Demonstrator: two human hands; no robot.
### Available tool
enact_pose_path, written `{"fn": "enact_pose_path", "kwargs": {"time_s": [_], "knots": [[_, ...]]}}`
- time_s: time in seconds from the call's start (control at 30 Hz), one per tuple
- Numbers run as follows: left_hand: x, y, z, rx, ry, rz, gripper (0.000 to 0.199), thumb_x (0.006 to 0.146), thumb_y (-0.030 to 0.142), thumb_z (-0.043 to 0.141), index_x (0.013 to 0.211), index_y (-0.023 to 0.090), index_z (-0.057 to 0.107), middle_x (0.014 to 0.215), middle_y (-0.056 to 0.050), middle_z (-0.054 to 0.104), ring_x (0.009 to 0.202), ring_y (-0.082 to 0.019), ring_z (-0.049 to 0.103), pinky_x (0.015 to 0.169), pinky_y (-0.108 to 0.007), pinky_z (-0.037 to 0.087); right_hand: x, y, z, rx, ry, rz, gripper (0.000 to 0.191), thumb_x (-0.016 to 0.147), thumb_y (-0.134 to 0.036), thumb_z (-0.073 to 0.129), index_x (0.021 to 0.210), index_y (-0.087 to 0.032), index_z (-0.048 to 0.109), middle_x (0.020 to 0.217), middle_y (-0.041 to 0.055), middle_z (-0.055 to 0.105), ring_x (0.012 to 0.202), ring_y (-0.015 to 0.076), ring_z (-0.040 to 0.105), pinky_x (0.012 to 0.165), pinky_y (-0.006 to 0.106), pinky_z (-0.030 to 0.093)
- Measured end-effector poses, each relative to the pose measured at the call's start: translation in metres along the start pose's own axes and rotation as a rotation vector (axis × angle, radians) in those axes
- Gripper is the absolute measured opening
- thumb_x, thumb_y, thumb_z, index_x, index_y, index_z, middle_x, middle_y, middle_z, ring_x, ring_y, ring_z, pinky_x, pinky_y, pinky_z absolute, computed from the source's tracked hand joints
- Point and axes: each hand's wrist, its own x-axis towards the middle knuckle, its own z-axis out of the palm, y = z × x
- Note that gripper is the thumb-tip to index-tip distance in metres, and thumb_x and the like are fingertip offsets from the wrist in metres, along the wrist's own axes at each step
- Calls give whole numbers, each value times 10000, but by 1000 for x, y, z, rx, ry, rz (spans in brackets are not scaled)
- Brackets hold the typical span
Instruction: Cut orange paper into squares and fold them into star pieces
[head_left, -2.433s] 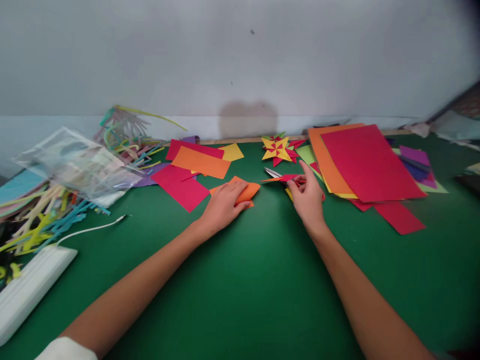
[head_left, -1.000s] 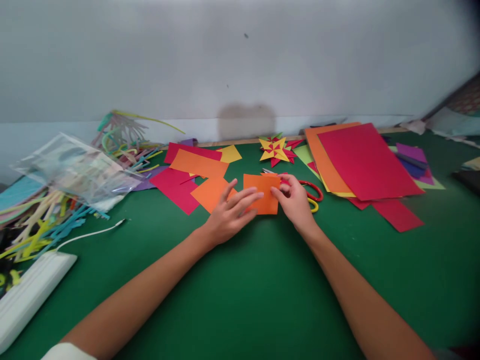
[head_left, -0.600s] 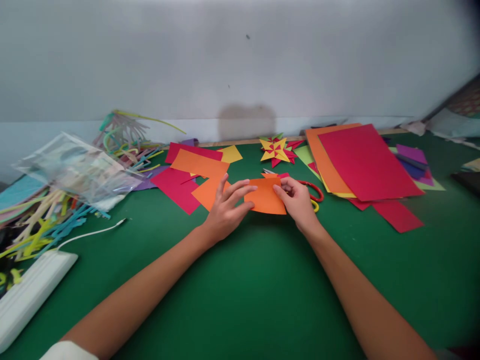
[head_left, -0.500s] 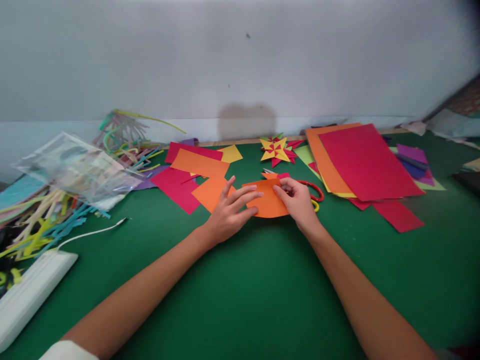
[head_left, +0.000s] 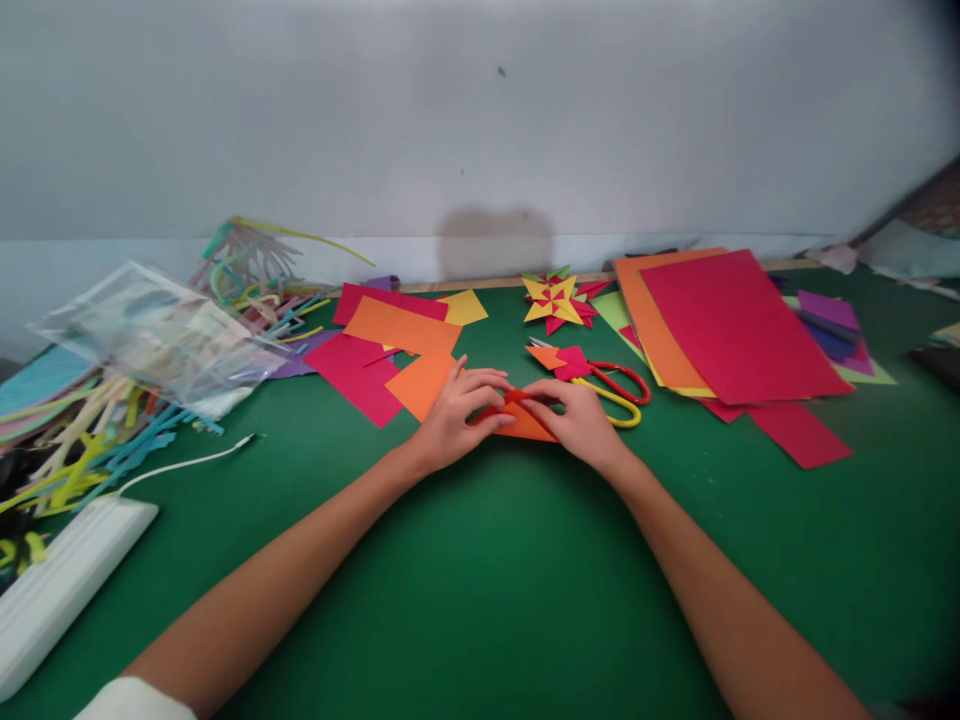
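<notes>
Between my two hands, a sheet of orange paper is bent over on itself, its far part curled toward me. My left hand pinches the curled paper on the left side. From the right, my right hand grips the same fold with thumb and fingertips. My fingers hide much of the paper. Just beyond the right hand lie scissors with red and yellow handles, and small folded orange and red paper pieces rest across their blades.
Folded paper stars lie near the wall. Orange and red sheets are stacked at right; loose paper pieces spread behind my left hand. At far left are colourful pipe cleaners, a clear plastic bag and a white power strip.
The orange paper has gone from lying open to being bent over toward me. My right hand moved down and left, uncovering the scissors; the left hand closed on the paper.
</notes>
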Motion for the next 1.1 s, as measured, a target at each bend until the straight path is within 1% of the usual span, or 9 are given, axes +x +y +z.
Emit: {"fn": "enact_pose_path", "kwargs": {"time_s": [0.1, 0.17, 0.23, 0.33, 0.47, 0.6, 0.7, 0.87, 1.1], "knots": [[-1, -4, 2, -82, 1, -41, 117, 951, 313, 665, 913, 208, 631, 988, -38, 743, 1022, -193, 699, 1183, -514, 362, -1, -4, 1, -8, -15, 7, 164, 942, -312, 624, 968, -238, 767, 973, 38, 792, 890, 244, 725, 780, 347, 548], [-2, -6, 3, -107, 23, -94, 125, 943, 323, 669, 917, 206, 635, 930, -38, 724, 931, -192, 688, 1037, -440, 494, -1, -8, 1, -22, -18, 24, 231, 980, -357, 573, 959, -227, 763, 920, 32, 783, 838, 234, 711, 735, 333, 525], [-3, -6, 3, -133, 30, -153, 121, 938, 319, 669, 928, 203, 636, 922, -43, 708, 899, -191, 672, 895, -369, 540, -2, -11, 1, -13, -18, 45, 315, 1012, -413, 520, 949, -219, 759, 865, 27, 770, 786, 221, 694, 693, 320, 502], [-3, -5, 2, -216, 10, -207, 138, 947, 299, 652, 1045, 204, 638, 955, -44, 699, 902, -179, 668, 844, -321, 538, -3, -15, 4, 29, -33, 52, 243, 979, -398, 593, 946, -223, 758, 886, 21, 774, 796, 213, 694, 702, 308, 502], [-1, -3, 1, -301, -8, -255, 330, 971, 299, 615, 1289, 222, 574, 950, -34, 699, 901, -171, 672, 852, -308, 529, -4, -15, 10, 6, -49, 55, 138, 940, -291, 644, 916, -217, 758, 876, 18, 774, 774, 197, 684, 713, 304, 501], [1, -4, 1, -243, -38, -259, 184, 990, 342, 584, 1052, 191, 669, 962, -48, 717, 900, -180, 667, 837, -310, 510, -5, -17, 10, -3, -52, 56, 142, 938, -262, 634, 879, -200, 748, 836, 20, 760, 758, 189, 674, 705, 296, 498], [2, -3, 0, -185, -34, -255, 209, 991, 350, 580, 917, 177, 670, 889, -40, 708, 833, -176, 649, 777, -303, 496, -4, -18, 10, -2, -47, 64, 129, 929, -254, 644, 860, -197, 737, 819, 17, 752, 750, 184, 672, 695, 289, 499], [2, -3, 0, -182, -54, -221, 189, 997, 308, 566, 925, 172, 676, 898, -45, 714, 850, -177, 650, 799, -311, 490, -3, -17, 11, 45, -13, 76, 119, 934, -261, 641, 906, -203, 740, 857, 22, 761, 789, 184, 684, 710, 278, 508], [1, -2, 0, -179, -63, -197, 153, 990, 285, 566, 966, 171, 665, 918, -50, 707, 860, -176, 646, 799, -307, 492, -4, -18, 14, 55, -10, 80, 128, 922, -221, 632, 861, -196, 741, 809, 17, 750, 748, 176, 667, 686, 273, 492]]}}
